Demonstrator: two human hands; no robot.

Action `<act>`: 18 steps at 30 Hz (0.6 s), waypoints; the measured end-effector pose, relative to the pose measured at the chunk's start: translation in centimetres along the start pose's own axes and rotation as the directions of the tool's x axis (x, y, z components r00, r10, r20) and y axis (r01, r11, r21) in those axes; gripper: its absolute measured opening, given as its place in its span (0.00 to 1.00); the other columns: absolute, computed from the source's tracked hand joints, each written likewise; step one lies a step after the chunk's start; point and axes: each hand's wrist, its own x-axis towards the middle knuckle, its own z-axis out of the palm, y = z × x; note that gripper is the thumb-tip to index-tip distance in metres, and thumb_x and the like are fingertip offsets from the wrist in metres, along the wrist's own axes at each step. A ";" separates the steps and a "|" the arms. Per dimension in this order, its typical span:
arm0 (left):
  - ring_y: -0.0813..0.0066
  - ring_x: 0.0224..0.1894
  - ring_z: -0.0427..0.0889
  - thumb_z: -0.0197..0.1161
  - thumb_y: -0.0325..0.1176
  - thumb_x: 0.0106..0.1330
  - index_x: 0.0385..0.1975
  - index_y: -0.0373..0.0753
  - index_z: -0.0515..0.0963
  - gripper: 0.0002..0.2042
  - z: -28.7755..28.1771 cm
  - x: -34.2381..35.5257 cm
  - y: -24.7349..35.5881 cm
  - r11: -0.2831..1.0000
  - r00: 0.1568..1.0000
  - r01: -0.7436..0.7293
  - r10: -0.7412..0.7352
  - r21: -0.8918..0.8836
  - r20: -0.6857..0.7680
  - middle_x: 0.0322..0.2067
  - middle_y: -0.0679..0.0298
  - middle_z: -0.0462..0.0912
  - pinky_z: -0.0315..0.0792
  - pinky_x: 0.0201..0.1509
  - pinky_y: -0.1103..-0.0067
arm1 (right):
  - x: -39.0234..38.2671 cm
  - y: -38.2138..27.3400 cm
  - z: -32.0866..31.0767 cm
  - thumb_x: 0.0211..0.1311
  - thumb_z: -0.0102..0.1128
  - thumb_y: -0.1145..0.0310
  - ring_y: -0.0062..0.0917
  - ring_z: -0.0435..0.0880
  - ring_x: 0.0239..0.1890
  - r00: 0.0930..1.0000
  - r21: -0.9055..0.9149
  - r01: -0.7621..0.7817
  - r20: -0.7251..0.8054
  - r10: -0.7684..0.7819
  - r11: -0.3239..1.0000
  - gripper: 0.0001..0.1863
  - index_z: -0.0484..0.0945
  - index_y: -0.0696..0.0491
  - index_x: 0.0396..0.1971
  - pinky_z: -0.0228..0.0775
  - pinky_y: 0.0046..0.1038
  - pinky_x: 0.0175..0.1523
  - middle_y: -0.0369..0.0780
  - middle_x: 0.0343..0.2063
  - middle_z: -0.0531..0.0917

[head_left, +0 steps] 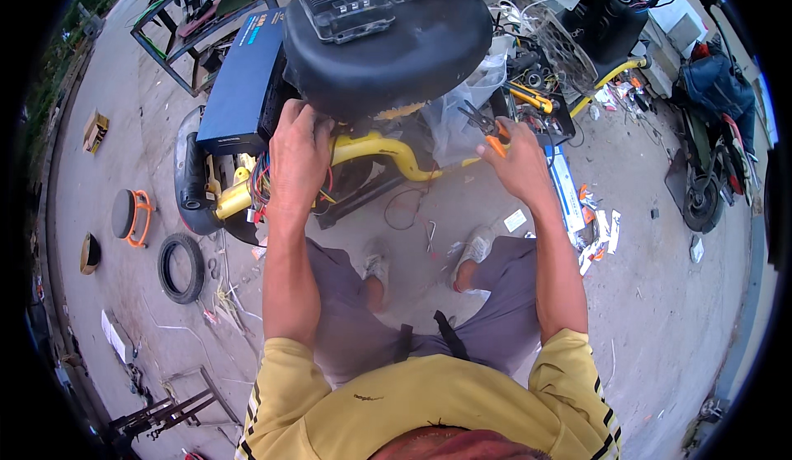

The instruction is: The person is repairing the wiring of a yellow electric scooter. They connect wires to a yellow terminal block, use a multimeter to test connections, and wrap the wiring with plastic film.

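Note:
In my right hand (523, 165) is a pair of pliers (497, 143) with orange handles, its dark jaws pointing up and left, near a clear plastic bag (459, 122). My left hand (298, 150) has its fingers curled at the lower edge of a black scooter seat (388, 68); whatever the fingertips hold is hidden. Between that hand and a blue box (235, 97) hang several coloured wires (262, 181). A yellow tube frame (404, 160) runs below the seat. On top of the seat lies a black ribbed electronic unit (345, 4).
Right of the seat, a crate of tools and parts (532, 89) stands beside another stripped scooter (606, 31). Scraps of paper (601, 233) litter the ground there. A loose tyre (181, 268) and an orange-legged stool (132, 216) are at the left. A metal rack (169, 68) stands behind.

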 end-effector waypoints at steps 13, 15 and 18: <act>0.51 0.36 0.88 0.67 0.22 0.64 0.39 0.34 0.77 0.07 1.6 -2.7 0.2 0.915 0.997 0.063 -0.040 0.398 -0.065 0.33 0.53 0.81 0.83 0.38 0.61 | 7.1 5.2 0.5 0.72 0.71 0.57 0.41 0.87 0.55 1.000 -0.194 0.023 -0.008 -0.025 0.981 0.21 0.87 0.60 0.51 0.77 0.39 0.57 0.50 0.53 0.86; 0.50 0.36 0.88 0.67 0.23 0.66 0.40 0.33 0.77 0.07 1.7 -2.6 0.1 0.946 0.995 0.073 -0.046 0.316 -0.093 0.33 0.52 0.82 0.83 0.39 0.60 | 4.3 0.6 -0.6 0.71 0.71 0.68 0.31 0.88 0.40 0.993 0.131 0.041 0.108 -0.056 0.991 0.12 0.88 0.64 0.41 0.77 0.30 0.47 0.45 0.35 0.88; 0.48 0.37 0.88 0.67 0.26 0.68 0.40 0.35 0.80 0.05 1.1 -2.4 0.4 0.954 0.991 0.098 -0.069 0.282 -0.111 0.34 0.53 0.84 0.81 0.39 0.58 | 0.8 -4.1 1.8 0.70 0.71 0.73 0.28 0.87 0.40 0.935 0.534 0.212 0.134 -0.329 0.818 0.09 0.86 0.65 0.40 0.77 0.29 0.47 0.44 0.38 0.88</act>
